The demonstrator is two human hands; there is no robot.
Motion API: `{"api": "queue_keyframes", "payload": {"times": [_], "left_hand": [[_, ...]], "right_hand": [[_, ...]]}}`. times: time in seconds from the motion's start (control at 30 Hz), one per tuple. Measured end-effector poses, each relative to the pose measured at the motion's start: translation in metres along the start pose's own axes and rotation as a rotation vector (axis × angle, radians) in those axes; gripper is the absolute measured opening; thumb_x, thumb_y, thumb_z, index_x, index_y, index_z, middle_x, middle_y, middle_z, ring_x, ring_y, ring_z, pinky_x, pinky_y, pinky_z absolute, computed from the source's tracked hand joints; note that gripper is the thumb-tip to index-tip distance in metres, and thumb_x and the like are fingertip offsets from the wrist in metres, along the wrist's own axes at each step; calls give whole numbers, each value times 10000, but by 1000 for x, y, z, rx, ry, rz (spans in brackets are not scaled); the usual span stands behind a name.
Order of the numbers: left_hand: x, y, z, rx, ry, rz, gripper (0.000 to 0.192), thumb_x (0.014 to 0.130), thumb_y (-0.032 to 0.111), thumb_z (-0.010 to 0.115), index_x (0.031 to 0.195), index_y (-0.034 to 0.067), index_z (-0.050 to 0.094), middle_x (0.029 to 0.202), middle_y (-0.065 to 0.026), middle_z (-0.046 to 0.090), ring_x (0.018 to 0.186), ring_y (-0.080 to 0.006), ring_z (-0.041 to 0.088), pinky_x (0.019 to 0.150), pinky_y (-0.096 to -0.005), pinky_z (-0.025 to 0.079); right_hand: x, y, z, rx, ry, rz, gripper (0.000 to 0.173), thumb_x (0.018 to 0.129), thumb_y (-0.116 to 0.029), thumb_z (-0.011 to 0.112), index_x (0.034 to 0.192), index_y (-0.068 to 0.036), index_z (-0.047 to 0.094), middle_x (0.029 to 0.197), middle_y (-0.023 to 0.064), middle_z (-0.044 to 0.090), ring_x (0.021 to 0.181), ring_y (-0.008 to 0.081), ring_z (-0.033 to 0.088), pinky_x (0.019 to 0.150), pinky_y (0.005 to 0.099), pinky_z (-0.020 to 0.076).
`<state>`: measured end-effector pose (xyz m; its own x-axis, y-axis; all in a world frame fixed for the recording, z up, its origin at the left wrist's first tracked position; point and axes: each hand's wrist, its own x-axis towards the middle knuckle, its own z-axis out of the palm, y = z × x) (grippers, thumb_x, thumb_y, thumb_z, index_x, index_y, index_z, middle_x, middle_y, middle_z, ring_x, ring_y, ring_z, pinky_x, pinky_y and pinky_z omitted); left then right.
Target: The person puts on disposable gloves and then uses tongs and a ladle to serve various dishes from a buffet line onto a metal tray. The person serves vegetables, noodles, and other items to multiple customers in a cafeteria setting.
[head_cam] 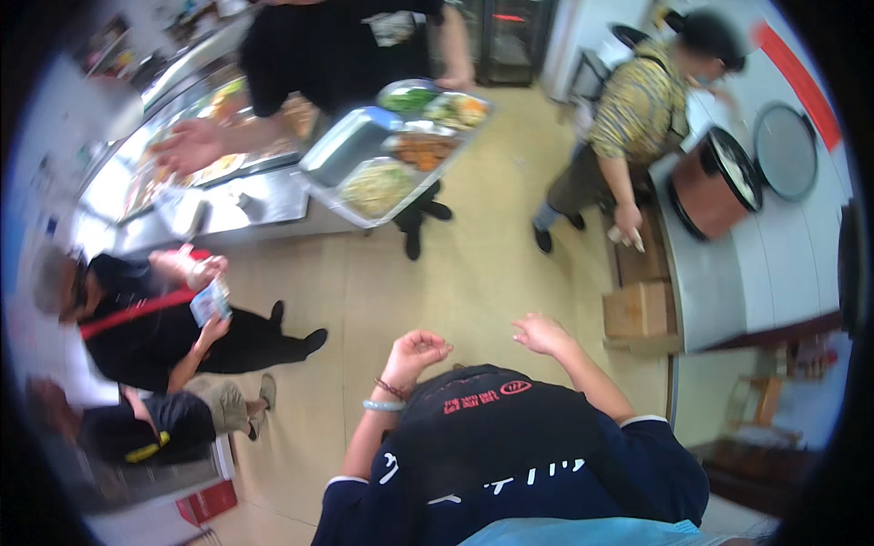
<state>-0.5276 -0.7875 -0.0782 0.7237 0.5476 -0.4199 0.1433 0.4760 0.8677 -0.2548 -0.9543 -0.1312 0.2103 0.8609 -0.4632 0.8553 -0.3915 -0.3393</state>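
My left hand (416,358), with a bead bracelet and a pale bangle at its wrist, is raised before my dark apron (491,423), its fingers curled and nothing seen in them. My right hand (543,334) is up to the right of it, fingers partly bent, with no object seen in it. Both are over the tiled floor. Farther ahead, a person in black (341,48) is beside a large metal tray (311,181) bearing shredded food (377,188), orange-brown pieces (423,150), green vegetables (410,101), mixed food (457,110) and a metal pan (351,147).
A food display counter (273,211) runs along the upper left. Two people (136,307) are at the left, one holding a small packet (210,304). At right, a person in a patterned top (635,102) is by a counter (710,293) with a large cooker (713,184); cardboard boxes (635,310) are beside it.
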Motion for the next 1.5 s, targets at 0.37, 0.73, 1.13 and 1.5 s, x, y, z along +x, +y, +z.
{"api": "queue_keyframes", "payload": {"times": [0.37, 0.73, 1.13, 1.5], "left_hand": [[201, 52, 169, -185, -482, -223, 241, 934, 40, 620, 1158, -48, 613, 1120, -118, 663, 1063, -180, 637, 948, -273, 522], [466, 134, 203, -616, -255, -165, 159, 974, 23, 539, 1101, -64, 578, 1089, -132, 632, 1057, -184, 626, 922, -233, 547], [693, 242, 238, -595, -438, -243, 108, 999, 163, 541, 1031, 78, 599, 937, -23, 641, 826, -124, 617, 725, -232, 528], [857, 347, 161, -710, 59, 18, 125, 1003, 119, 508, 1035, 68, 618, 997, -16, 653, 893, -121, 613, 792, -266, 500]], "right_hand": [[8, 76, 45, 523, -31, -107, 378, 901, -241, 614, 1255, -108, 596, 1147, 188, 622, 1072, 367, 590, 933, 425, 480], [161, 206, -142, 640, 478, 63, 275, 905, -193, 622, 1132, -40, 655, 1015, 171, 678, 916, 318, 662, 808, 392, 526], [376, 279, -379, 999, 1094, -79, 279, 857, -113, 701, 1130, -65, 676, 957, 85, 667, 856, 173, 642, 761, 281, 507], [634, 292, -551, 646, 808, -584, 313, 762, -78, 754, 1068, -108, 701, 919, 101, 624, 840, 270, 613, 726, 361, 507]]}}
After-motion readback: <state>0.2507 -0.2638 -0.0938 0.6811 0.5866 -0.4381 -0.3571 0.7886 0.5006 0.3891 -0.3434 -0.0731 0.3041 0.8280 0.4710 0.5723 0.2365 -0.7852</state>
